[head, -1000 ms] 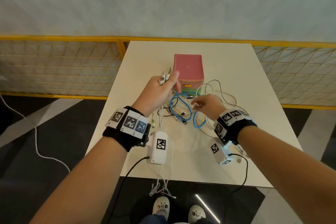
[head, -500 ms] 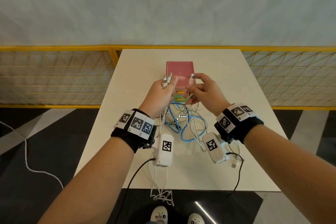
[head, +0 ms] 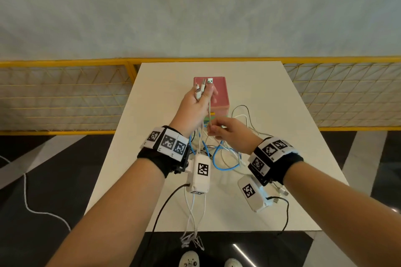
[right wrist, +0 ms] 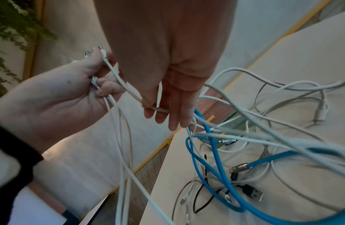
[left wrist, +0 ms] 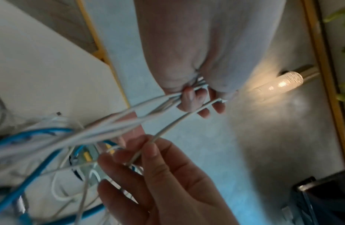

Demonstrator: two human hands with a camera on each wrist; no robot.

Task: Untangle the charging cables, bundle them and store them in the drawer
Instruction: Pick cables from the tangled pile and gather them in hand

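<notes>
My left hand (head: 200, 98) is raised over the white table (head: 271, 102) and grips several white cable ends (head: 202, 88), their plugs sticking up above the fist. One white cable (head: 209, 115) runs from that fist down to my right hand (head: 213, 131), which pinches it between thumb and fingers (right wrist: 148, 106). The same pinch shows in the left wrist view (left wrist: 154, 140). Below both hands lies a tangle of blue cable (head: 225, 167) and white cables (head: 240, 115). The pink drawer box (head: 220, 95) stands behind the hands, its front hidden.
Held white cables (head: 193, 221) hang past the table's front edge. A black USB plug (right wrist: 253, 194) lies in the tangle. A yellow mesh railing (head: 65, 97) runs behind the table on both sides. A loose white cord (head: 26, 197) lies on the floor at left.
My right hand has passed a white USB plug to the left fist and slid down along that cable. The left hand has risen slightly with its bundle.
</notes>
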